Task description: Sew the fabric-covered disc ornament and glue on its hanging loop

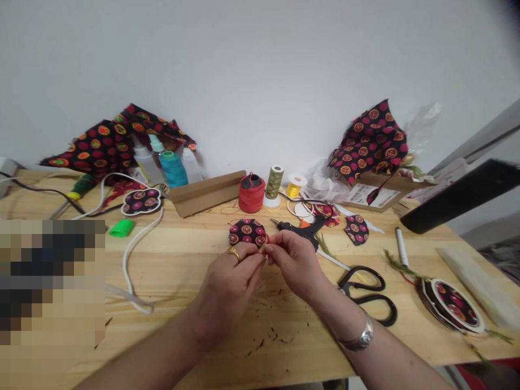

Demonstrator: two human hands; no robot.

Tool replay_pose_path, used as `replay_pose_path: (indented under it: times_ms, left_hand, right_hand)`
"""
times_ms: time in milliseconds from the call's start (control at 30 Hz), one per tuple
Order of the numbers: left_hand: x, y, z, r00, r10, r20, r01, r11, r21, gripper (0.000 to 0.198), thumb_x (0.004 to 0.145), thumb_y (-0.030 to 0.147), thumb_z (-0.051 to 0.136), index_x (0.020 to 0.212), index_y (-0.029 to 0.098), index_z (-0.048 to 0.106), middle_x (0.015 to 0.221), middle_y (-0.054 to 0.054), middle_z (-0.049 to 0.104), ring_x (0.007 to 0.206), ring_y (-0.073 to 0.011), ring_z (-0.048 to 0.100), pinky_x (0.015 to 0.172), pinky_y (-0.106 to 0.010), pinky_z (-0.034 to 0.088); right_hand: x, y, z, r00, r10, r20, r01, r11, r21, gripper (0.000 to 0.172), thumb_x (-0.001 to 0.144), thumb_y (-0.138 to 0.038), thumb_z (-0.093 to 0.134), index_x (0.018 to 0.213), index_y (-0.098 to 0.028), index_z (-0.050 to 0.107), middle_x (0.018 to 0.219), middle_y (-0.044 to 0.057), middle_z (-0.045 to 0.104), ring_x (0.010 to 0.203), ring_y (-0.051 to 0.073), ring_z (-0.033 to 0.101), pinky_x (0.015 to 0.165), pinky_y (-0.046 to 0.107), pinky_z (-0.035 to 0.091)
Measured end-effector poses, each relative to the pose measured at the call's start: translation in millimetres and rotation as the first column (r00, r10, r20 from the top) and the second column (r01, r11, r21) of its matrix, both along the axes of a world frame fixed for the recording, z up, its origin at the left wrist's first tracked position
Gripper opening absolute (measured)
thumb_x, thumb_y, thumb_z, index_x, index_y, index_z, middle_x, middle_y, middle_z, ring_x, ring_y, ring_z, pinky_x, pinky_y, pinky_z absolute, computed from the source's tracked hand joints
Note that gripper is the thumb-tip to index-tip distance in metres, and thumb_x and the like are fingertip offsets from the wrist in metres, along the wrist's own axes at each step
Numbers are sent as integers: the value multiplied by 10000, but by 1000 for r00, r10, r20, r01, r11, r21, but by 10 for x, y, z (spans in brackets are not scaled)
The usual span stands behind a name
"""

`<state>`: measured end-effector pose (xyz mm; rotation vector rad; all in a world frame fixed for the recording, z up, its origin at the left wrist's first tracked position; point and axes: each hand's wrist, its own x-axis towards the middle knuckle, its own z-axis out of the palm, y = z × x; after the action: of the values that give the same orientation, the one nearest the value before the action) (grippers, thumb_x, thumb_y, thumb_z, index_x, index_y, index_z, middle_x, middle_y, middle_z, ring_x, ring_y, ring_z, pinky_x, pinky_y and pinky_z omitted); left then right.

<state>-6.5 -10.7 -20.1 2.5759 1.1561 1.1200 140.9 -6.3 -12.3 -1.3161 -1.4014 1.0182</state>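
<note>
A small round patch (pixel 247 232) of dark flowered cloth is held by its near edge in the left grip (pixel 235 276), which is closed tight; what is done by the fingers under it cannot be seen. A bit of red cord (pixel 267 238) at the patch's right edge seems to be pinched in the right grip (pixel 294 260), where the fingertips are pressed close together, almost touching the left ones. The patch is set just past the left grip, above the tabletop (pixel 174 250). It looks very light and a bit stiff, with a cloth face that should not be slippery, so it is best held by the rim, where the flat face will not be creased. The cord looks thin and soft, so it is best nipped near its end, and it could be lost easily if let go. Just past the right grip, a black glue gun (pixel 303 230) is laid down, and to the right, black-handled scissors (pixel 368 295) are placed. Straight beyond both, a red spool (pixel 252 194), an olive spool (pixel 274 182) and a yellow spool (pixel 296 185) are lined up. Well to the left, a flower-shaped patch (pixel 141 202) and a bright green ring (pixel 122 228) can be seen. Far to the right, a round, white-rimmed piece (pixel 457 306) is left lying.
</note>
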Motion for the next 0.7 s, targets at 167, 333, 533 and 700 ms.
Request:
replay_pose_path:
  times_ms: [167, 333, 533, 700]
  left_hand:
    - [9, -25, 93, 998, 3, 65, 5, 992, -127, 204, 798, 121, 473, 867, 148, 663, 912, -107, 655, 847, -200, 613, 778, -298, 476]
    - [-7, 19, 221, 929, 252, 272, -77, 850, -522, 173, 796, 242, 500, 870, 167, 637, 736, -50, 657, 675, -179, 610, 623, -274, 470]
    - [12, 68, 352, 851, 396, 344, 123, 487, -865, 269, 744, 251, 556, 972, 142, 647, 361, 88, 444, 356, -83, 401, 390, -187, 311]
    - [7, 60, 287, 866, 351, 356, 169, 465, -869, 282, 707, 260, 607, 966, 177, 681, 512, 37, 621, 416, -86, 464, 411, -188, 330]
  right_hand:
    - [6, 2, 3, 999, 3, 38, -3, 1000, 7, 75, 750, -183, 522, 677, -175, 536, 553, -38, 529, 503, 91, 484, 502, 198, 392]
    - [22, -8, -3, 983, -2, 182, -7, 999, 48, 82, 778, -191, 519, 702, -176, 546, 581, -25, 553, 535, 104, 496, 535, 213, 394]
    - [11, -42, 69, 936, -24, 352, -33, 987, 155, 114, 784, -135, 508, 695, -175, 566, 613, -11, 572, 591, 118, 519, 596, 222, 400]
    - [8, -61, 56, 905, -6, 426, -84, 978, 191, 132, 803, -118, 486, 735, -173, 585, 657, 5, 594, 616, 124, 528, 594, 222, 393]
